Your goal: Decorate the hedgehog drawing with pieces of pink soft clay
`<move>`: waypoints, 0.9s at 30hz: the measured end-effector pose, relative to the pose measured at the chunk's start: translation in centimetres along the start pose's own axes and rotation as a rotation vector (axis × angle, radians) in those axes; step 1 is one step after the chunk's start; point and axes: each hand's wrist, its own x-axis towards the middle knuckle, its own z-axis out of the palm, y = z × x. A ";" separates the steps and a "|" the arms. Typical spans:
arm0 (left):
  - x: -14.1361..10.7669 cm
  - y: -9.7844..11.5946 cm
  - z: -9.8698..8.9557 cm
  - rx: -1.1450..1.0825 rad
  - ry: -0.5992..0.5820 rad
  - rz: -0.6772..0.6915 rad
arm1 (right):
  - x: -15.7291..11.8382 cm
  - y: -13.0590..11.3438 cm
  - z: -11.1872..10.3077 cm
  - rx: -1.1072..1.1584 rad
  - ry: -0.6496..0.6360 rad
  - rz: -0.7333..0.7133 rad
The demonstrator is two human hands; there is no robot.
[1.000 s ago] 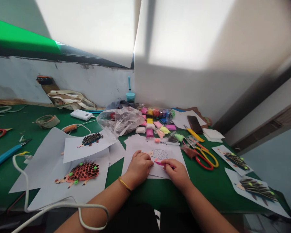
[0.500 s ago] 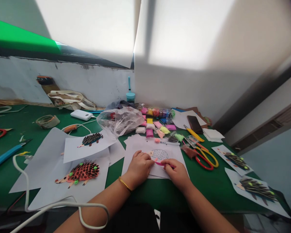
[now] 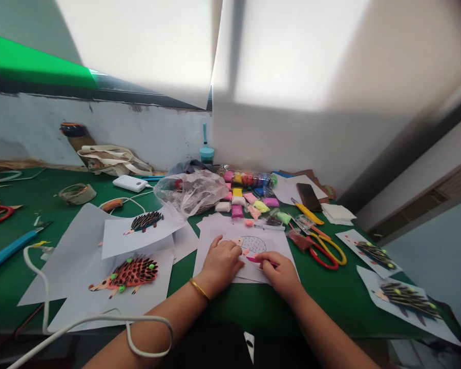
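Observation:
Under both hands lies a white sheet [image 3: 211, 233] with a printed hedgehog drawing [image 3: 254, 245]; the hedgehog's face has a peach-coloured layer. My right hand [image 3: 278, 271] grips a pink modelling tool [image 3: 253, 260], its pointed tip directed left, close to the drawing's lower edge. Just beyond that tip sits a small salmon-pink bit of clay [image 3: 246, 251]. Resting on the sheet left of the drawing, my left hand [image 3: 223, 261] has its fingers loosely spread and shows nothing in it. A pen [image 3: 267, 226] lies across the sheet above the drawing.
Clay packets [image 3: 237, 210] and a clear plastic bag [image 3: 194, 189] lie behind the sheet. Scissors [image 3: 326, 253] and a phone [image 3: 308, 197] are to the right. Finished hedgehog pictures [image 3: 134, 271] lie left, others far right. A white cable [image 3: 100, 320] crosses above my left forearm.
My left hand has drawn slightly back from the tool tip, its fingers lifting off the small clay bit. My right hand and the pink tool have hardly moved.

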 end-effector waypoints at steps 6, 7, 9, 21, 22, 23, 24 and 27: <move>-0.4 0.0 -0.4 0.078 0.015 0.101 | 0.1 0.4 0.0 0.042 0.058 0.031; -0.5 0.0 -0.4 0.101 0.017 0.121 | 0.2 0.5 0.0 0.049 0.055 0.036; -0.7 0.2 -0.3 0.143 0.016 0.152 | 0.2 0.7 0.1 0.056 0.044 0.042; -0.8 0.4 0.0 0.213 0.001 0.160 | 0.2 0.5 0.1 0.038 0.004 0.013; -0.8 0.4 0.0 0.218 0.004 0.160 | 0.2 0.4 0.1 0.034 -0.001 0.009; -0.8 0.4 0.1 0.221 0.007 0.160 | 0.1 0.3 0.1 0.029 -0.006 0.004; -0.8 0.3 0.1 0.224 0.009 0.160 | 0.1 0.2 0.0 0.024 -0.012 -0.002; -0.8 0.3 0.3 0.230 0.020 0.170 | 0.1 0.0 0.0 0.006 -0.023 -0.013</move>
